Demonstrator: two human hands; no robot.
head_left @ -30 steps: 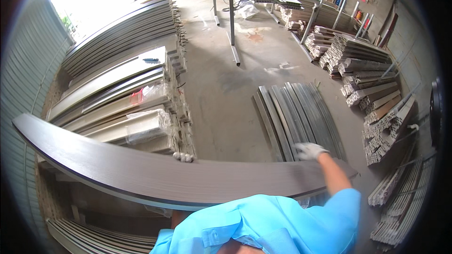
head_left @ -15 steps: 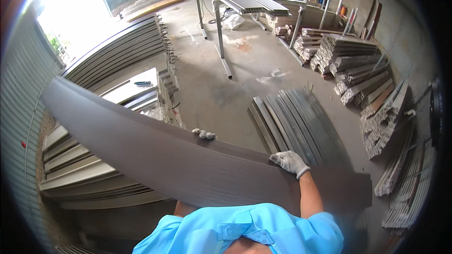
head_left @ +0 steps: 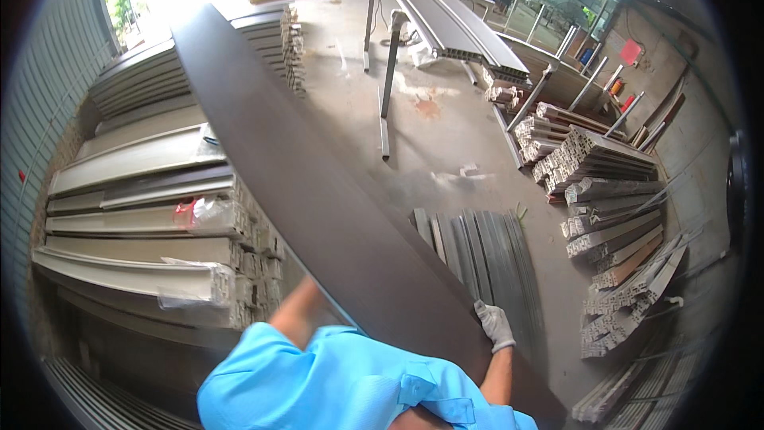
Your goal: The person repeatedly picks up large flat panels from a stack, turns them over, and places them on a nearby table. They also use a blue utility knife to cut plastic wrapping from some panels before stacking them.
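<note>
A long, dark brown panel [head_left: 318,207] stretches across in front of my body, from the lower right toward the bright opening at the upper left. My right hand [head_left: 495,326], in a pale work glove, grips its right edge with the fingers bent against it. From the left, my left forearm [head_left: 298,314] runs under the panel's near edge. The panel hides that hand and its fingers.
Stacks of pale profiles [head_left: 135,263] line the left wall. On the floor to the right of the panel lie dark grey strips [head_left: 485,271]. Ahead, grey panels [head_left: 446,20] rest on a metal stand [head_left: 387,87]. Bundled profiles [head_left: 593,159] lie along the right wall.
The panel has swung clockwise, its far end moving up and to the right. My view has shifted as well. The left fingers, seen earlier at the panel's far edge, are now hidden.
</note>
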